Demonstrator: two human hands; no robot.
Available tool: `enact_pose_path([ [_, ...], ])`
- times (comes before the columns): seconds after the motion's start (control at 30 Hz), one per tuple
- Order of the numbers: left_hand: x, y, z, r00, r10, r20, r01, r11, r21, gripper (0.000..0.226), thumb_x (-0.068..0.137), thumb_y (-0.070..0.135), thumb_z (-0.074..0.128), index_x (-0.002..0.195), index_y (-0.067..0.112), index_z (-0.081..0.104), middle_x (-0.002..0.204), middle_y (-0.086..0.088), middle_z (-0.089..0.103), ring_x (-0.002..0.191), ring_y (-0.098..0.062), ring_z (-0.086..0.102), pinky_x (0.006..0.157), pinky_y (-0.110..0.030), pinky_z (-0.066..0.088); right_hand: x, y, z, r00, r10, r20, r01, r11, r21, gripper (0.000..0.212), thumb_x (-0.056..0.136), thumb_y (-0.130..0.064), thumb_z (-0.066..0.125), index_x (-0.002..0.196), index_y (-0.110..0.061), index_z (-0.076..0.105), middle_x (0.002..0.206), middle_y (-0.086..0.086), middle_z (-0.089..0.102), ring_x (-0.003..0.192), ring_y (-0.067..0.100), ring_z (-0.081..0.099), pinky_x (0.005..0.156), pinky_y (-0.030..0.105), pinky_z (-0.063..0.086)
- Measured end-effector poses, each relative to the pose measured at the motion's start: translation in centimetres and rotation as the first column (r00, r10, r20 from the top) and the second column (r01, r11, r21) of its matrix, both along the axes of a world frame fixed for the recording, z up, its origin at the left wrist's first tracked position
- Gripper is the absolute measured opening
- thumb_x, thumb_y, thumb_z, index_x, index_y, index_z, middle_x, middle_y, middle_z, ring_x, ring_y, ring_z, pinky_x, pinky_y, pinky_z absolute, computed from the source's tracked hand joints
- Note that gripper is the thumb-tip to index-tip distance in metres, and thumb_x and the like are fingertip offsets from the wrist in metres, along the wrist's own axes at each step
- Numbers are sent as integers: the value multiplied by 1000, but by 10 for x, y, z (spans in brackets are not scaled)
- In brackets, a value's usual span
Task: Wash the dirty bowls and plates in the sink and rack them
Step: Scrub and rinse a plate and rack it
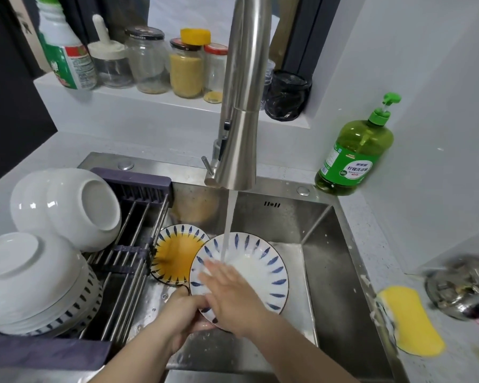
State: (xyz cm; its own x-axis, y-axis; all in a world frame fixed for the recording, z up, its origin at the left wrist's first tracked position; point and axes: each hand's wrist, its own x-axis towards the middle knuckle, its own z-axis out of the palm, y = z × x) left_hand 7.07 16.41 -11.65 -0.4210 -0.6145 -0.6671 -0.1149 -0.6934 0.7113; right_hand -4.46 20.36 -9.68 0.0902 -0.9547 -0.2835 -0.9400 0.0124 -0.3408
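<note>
— Plate (260,261) with the blue marks, where is it now?
— Inside the sink (329,258), held tilted above the bottom, under the running water (228,222). The rack (138,217) with the white bowls (67,205) is just beside it, on the left. A second plate (174,252), with orange sauce, lies behind and is partly covered by it.
— How will it handle?
— I think it is stiff and fragile, and because it is wet, also slippery. It is best to take it at the rim, thumb on top and fingers below.
— And the hands?
— The left hand (183,313) pinches the near rim, curled round the edge. The right hand (233,299) lies on the inner face. Its fingers (213,272) are straight, close together and flat on the wet surface, gripping nothing.
</note>
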Motion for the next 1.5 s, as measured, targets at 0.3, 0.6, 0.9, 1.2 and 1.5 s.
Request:
enact_pose_path([
  [0.3,17,-15,1,993,115,-12,-116,993,-13,27,84,-17,39,99,0,53,78,-15,65,65,-30,61,40,-31,54,-12,1,-6,985,-138,-107,157,969,190,58,101,-32,26,149,-17,-4,155,1,-17,142,15,-18,113,28,-12],
  [0.6,20,-17,2,997,78,-18,-79,996,-38,24,84,-15,41,95,1,56,81,-15,65,68,-28,61,44,-32,54,-16,-24,-4,991,-57,-123,67,995,76,58,100,-40,22,149,-23,-4,155,-2,-17,143,16,-17,111,31,-16],
  [0.9,18,-8,-1,999,42,17,-41,997,-59,22,82,-15,44,96,-3,56,72,-13,61,58,-22,58,39,-27,51,23,-9,-4,998,-62,18,61,997,38,53,102,-21,22,149,-23,-2,155,-7,-14,142,10,-17,108,25,-18],
  [1.2,20,-16,2,993,118,8,-117,989,-93,27,84,-15,40,100,2,54,83,-13,63,66,-27,60,40,-30,52,-12,8,-6,949,-247,-195,189,943,-273,54,95,-26,23,147,-10,23,155,0,11,144,14,12,111,20,0],
  [1.5,10,-13,-2,980,196,17,-195,978,-70,26,86,-15,40,95,4,56,80,-12,62,62,-27,59,39,-31,53,-15,38,-13,394,-736,551,910,398,-118,50,87,-28,54,133,-10,45,139,2,43,130,20,37,106,26,28],
])
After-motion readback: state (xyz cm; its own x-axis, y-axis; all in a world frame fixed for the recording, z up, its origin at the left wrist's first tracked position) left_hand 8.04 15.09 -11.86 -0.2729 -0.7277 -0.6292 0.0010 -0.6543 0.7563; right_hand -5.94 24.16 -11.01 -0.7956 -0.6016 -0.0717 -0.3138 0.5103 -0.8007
